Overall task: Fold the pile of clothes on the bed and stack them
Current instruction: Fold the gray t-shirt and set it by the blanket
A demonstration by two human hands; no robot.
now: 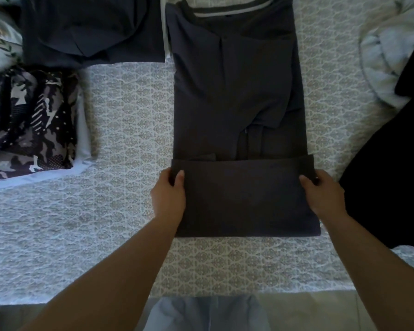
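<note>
Here, on the patterned grey-white bed cover (pixel 129 120), one camouflage-print folded garment (pixel 29 120) lies at the far left and one dark folded piece (pixel 91 29) behind it. In the centre lies the long dark grey shirt (pixel 237 103), its hem turned up. The left hand (pixel 169 194) and right hand (pixel 323 194) each pinch a side of that flap. If either grip slips, the tucked sleeves may spill out. Right of it lie what seems a black garment (pixel 392 175) and pale bedding (pixel 387 53).
</note>
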